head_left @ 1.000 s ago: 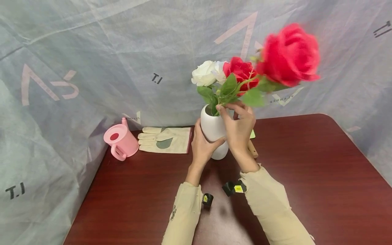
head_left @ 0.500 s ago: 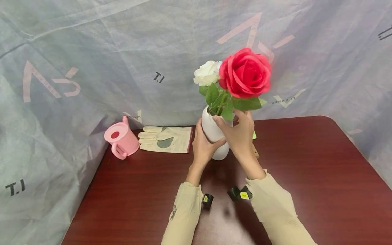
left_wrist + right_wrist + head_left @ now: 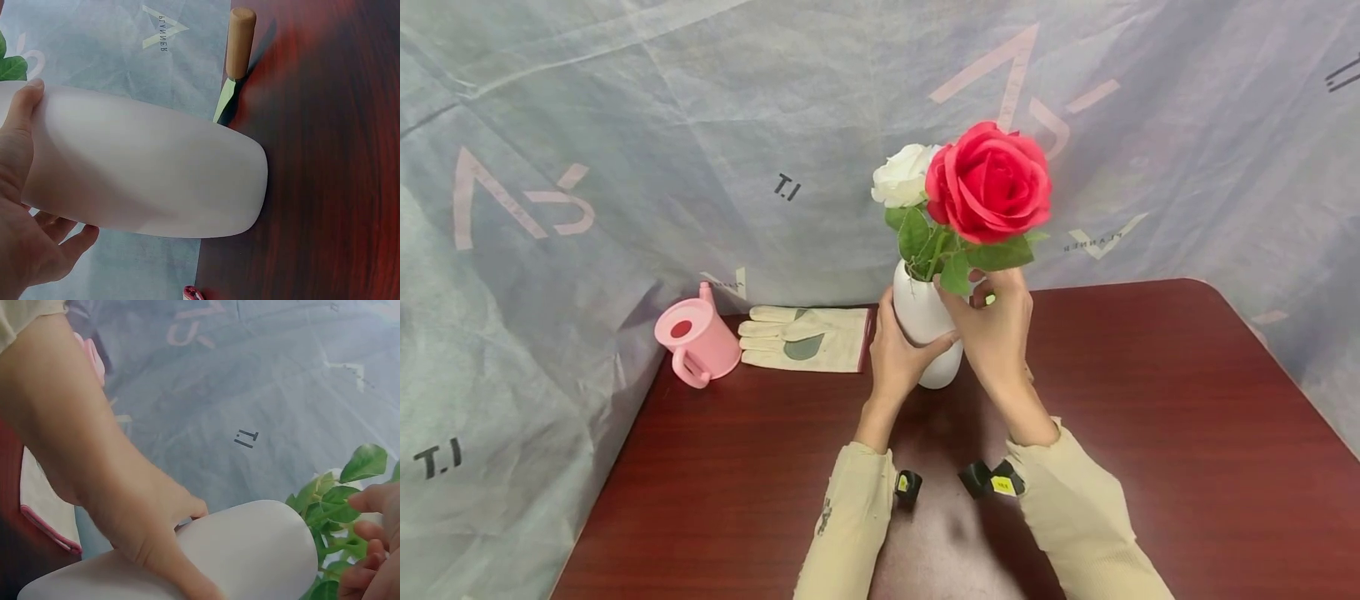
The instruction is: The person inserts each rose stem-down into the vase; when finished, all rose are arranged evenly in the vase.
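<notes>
A white vase (image 3: 922, 307) stands upright on the table, with the left hand (image 3: 898, 354) wrapped round its middle. In the left wrist view, that hand's thumb and fingers lie on opposite sides of the vase (image 3: 144, 162). A large red artificial rose (image 3: 992, 185) leans over the mouth, its stem running down into the vase. At the rim, the right hand (image 3: 1000, 325) pinches the rose low on its stem; a leaf partly covers the fingertips. The right wrist view shows the right hand (image 3: 378, 544) with curled fingers among the leaves (image 3: 334, 512). A white rose (image 3: 902, 177) sits behind on the left.
Left of the vase lie a cream work glove (image 3: 805, 340) and a pink watering can (image 3: 698, 343). A wooden-handled trowel (image 3: 240, 44) lies behind the vase, mostly hidden by the right hand in the head view. A grey printed cloth (image 3: 737, 150) hangs behind the table.
The red rose has swung from the right to over the vase mouth, covering the other red rose behind. The right hand has shifted slightly with it; the left hand keeps hold of the vase.
</notes>
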Demonstrator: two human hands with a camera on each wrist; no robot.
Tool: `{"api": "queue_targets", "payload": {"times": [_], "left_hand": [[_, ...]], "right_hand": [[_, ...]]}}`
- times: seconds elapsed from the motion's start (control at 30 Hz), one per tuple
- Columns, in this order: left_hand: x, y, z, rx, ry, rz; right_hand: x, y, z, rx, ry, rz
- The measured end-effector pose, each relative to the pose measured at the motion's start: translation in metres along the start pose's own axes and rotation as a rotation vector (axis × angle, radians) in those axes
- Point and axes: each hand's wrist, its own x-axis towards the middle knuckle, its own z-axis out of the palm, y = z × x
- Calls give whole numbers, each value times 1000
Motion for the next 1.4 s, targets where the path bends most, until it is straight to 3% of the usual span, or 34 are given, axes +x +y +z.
{"api": "queue_targets", "payload": {"times": [0.27,0.5,0.63,0.77,0.93,1.17,1.4], "left_hand": [[2,-1,1,7,-1,27],[4,-1,2,36,6,71],[4,0,2,36,-5,60],[2,0,1,29,-7,38],[2,-2,3,33,19,54],[3,-3,7,20,46,75],[4,-1,3,18,35,25]], "right_hand": [[13,-2,12,69,21,-2],[16,5,16,23,-76,-1],[19,9,18,-44,-118,6],[19,11,16,-67,-176,51],[14,8,6,-14,-235,125],[5,-2,-11,-23,-216,157],[10,-10,-17,117,-132,83]]}}
